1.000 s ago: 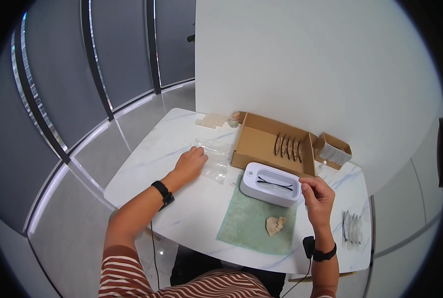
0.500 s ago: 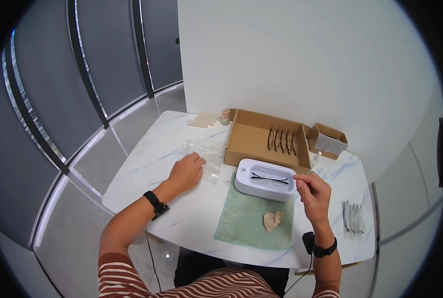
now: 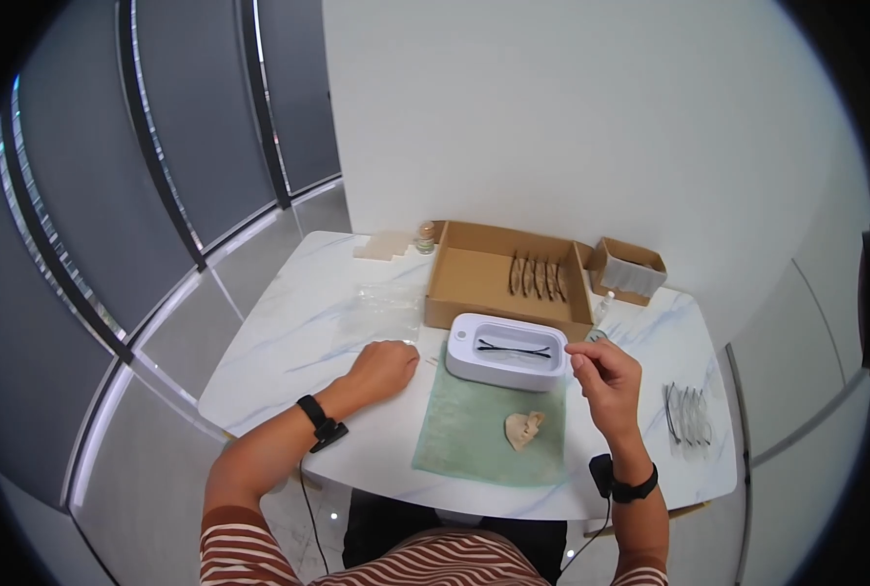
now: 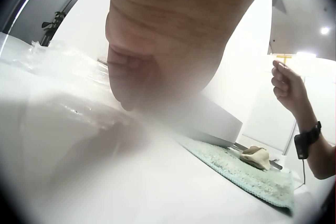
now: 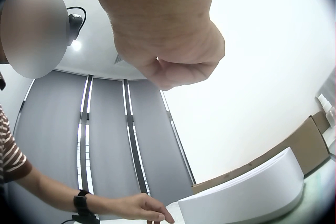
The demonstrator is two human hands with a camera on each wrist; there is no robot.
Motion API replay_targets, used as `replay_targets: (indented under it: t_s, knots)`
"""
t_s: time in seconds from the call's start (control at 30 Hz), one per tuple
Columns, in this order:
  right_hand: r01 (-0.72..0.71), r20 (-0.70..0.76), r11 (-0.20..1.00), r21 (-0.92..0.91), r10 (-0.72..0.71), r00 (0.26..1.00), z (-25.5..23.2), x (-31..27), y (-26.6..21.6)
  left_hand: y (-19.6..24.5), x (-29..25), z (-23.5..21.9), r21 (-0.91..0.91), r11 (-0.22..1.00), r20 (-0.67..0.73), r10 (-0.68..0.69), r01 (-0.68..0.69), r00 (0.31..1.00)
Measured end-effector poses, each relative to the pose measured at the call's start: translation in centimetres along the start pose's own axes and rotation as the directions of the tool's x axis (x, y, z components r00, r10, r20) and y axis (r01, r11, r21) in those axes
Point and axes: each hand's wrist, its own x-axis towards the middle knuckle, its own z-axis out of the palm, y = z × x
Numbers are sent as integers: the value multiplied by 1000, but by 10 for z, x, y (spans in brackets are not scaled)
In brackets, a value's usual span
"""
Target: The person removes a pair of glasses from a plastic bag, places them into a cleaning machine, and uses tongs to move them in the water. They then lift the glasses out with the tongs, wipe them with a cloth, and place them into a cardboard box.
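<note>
My left hand (image 3: pixel 386 369) is low over the white table, just in front of a clear plastic bag (image 3: pixel 381 311); its fingers are loosely bent, and no object shows in them. At the right end of a white ultrasonic cleaner (image 3: pixel 503 372), my right hand (image 3: pixel 611 386) is raised with fingers curled and thumb against forefinger. Nothing shows between those fingertips in the head view, and in the right wrist view the palm side hides part of them. A pair of dark-framed glasses (image 3: pixel 515 349) lies lengthwise in the cleaner's basin.
The cleaner stands on a green mat (image 3: pixel 464 439) beside a crumpled beige cloth (image 3: pixel 523 430). Behind is a cardboard box (image 3: pixel 469 264) with several glasses in a row. More glasses (image 3: pixel 689 415) lie at the right. A smaller box (image 3: pixel 630 278), spray bottle (image 3: pixel 604 308) and jar (image 3: pixel 425 237) stand farther back.
My left hand has come off the plastic bag and drawn back toward my body. The right hand keeps its pose beside the cleaner. The head view has shifted slightly.
</note>
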Motion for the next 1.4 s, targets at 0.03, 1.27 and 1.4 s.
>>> replay_targets:
  t_s: [0.03,1.27,1.4]
  knots:
    - [-4,-3,1000,15,4,1000,-2,-1,1,1,2,-1,-1,1000,-14,-7,7,1000]
    - [-279,-10,437,-855,524,852,-110,-45,137,36,72,51,-937,338,-303,-674,-83,673]
    - [-252,-66,569,-783,326,943,-129,-53,143,35,67,60,-928,373,-281,-673,-14,684]
